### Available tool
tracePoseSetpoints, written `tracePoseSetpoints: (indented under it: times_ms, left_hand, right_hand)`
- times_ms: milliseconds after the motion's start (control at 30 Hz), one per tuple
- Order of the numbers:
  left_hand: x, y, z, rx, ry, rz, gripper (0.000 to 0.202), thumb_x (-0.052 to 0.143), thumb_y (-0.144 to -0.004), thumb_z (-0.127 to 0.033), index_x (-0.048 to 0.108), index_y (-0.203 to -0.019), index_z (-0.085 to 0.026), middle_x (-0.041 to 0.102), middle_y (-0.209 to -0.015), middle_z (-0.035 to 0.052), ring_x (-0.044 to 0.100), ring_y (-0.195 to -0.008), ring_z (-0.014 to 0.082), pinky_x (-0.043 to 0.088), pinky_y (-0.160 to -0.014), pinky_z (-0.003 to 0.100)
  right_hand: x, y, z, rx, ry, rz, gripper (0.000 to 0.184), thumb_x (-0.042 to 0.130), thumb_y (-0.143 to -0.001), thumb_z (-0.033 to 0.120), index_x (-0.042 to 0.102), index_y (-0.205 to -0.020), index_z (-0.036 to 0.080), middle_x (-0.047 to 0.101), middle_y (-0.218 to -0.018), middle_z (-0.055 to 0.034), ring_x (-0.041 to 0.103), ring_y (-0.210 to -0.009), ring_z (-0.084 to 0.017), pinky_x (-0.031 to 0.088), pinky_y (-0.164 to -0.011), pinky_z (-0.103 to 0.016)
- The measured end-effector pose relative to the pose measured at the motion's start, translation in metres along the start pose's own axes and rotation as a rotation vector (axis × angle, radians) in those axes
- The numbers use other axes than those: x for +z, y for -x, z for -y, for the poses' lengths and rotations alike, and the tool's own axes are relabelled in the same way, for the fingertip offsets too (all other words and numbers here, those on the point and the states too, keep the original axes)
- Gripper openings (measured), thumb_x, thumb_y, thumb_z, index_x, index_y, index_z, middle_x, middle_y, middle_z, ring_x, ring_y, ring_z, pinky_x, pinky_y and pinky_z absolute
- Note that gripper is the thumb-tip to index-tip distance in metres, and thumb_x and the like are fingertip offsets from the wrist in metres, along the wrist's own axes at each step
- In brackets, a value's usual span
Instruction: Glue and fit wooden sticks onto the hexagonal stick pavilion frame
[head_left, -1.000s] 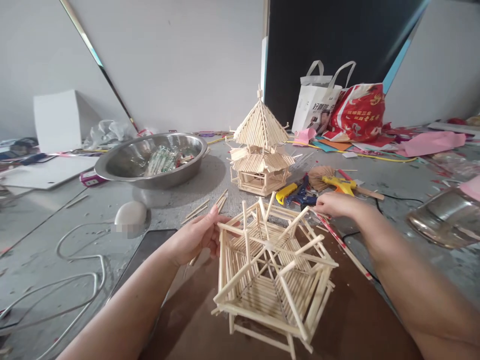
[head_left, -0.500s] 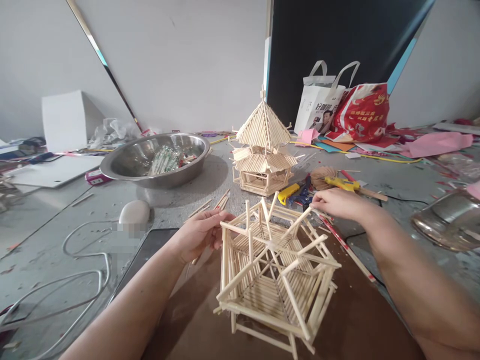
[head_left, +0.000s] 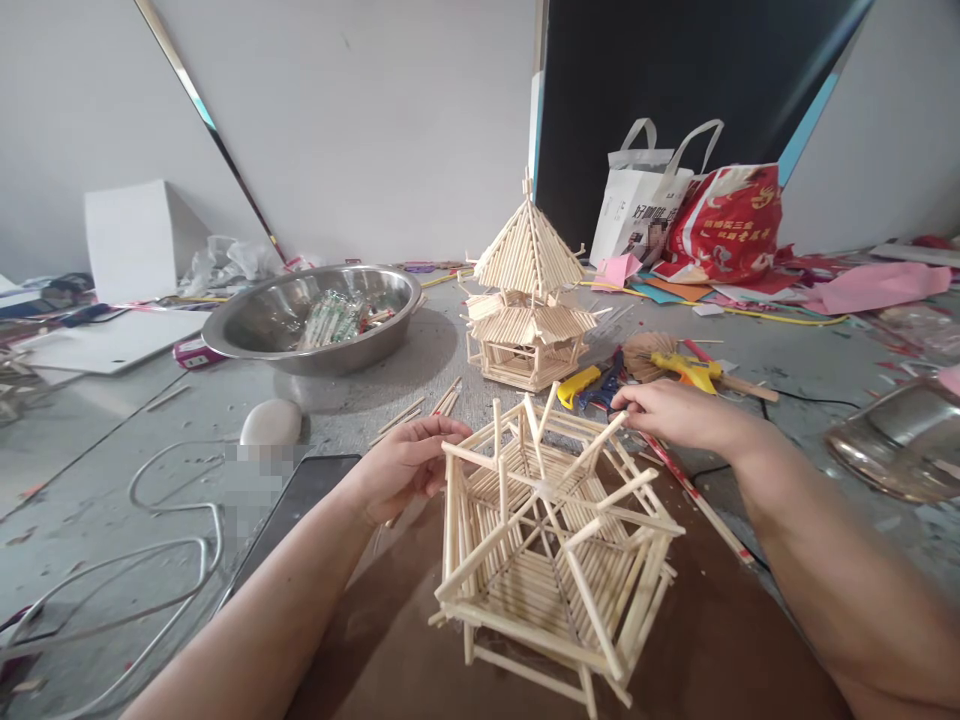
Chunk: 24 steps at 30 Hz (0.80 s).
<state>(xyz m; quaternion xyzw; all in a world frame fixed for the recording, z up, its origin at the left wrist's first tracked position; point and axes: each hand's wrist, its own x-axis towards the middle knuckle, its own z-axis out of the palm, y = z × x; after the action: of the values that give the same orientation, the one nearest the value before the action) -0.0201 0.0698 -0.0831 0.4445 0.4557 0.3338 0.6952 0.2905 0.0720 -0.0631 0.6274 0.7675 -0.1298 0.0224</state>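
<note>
A six-sided wooden-stick frame point(head_left: 517, 610), a model pavilion part, sits on a brown board point(head_left: 375, 640) in front of me. Sticks cross over its open top, meeting at a whitish blob of glue near the middle. My left hand point(head_left: 409, 460) holds the frame's far left corner, thumb and fingers closed around it; some fingers are hidden. Beyond the far right side, my right hand point(head_left: 656, 410) is closed with fingertips pressed together near a slanting stick's end; what they hold, if anything, is hidden. A finished-looking stick pavilion point(head_left: 529, 300) with a pointed roof stands behind.
A steel basin point(head_left: 247, 345) with wrapped packets stands at the back left. Glue guns, one yellow point(head_left: 686, 370), lie at the right. A phone-like dark slab point(head_left: 300, 520), a white mouse-shaped object point(head_left: 270, 428) and cable are left. Bags point(head_left: 724, 225) stand behind.
My right hand has shifted slightly left, toward the slanting stick's end. My left hand stays at the frame's corner with its fingers slightly readjusted. The frame has barely moved.
</note>
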Motion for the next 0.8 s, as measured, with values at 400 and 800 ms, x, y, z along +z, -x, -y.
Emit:
tracePoseSetpoints:
  times_ms: [400,800]
  left_hand:
    - [0.0004,0.0009,-0.0007,-0.069,-0.018,-0.010,0.019,0.065,-0.064,-0.020,0.064,-0.081,-0.011,0.058,-0.051,-0.0007,0.039,-0.032,0.0024,0.026,-0.028,0.012]
    - [-0.0078,-0.0023,-0.0039,0.159,-0.183,-0.209,0.028,0.069,-0.063,-0.029,0.060,-0.085,-0.015,0.066,-0.073,0.0020,0.034,-0.035,0.0010,0.023,-0.032,0.015]
  right_hand:
    - [0.0023,0.0006,0.0002,-0.009,-0.033,0.004,0.035,0.041,-0.080,0.047,0.060,-0.098,0.023,0.067,-0.088,-0.0041,0.059,-0.081,-0.021,0.039,-0.065,-0.027]
    - [0.0003,0.0026,0.0025,0.009,-0.141,-0.176,0.033,0.044,-0.079,0.044,0.061,-0.096,0.022,0.069,-0.086,-0.0040,0.061,-0.078,-0.019,0.041,-0.063,-0.026]
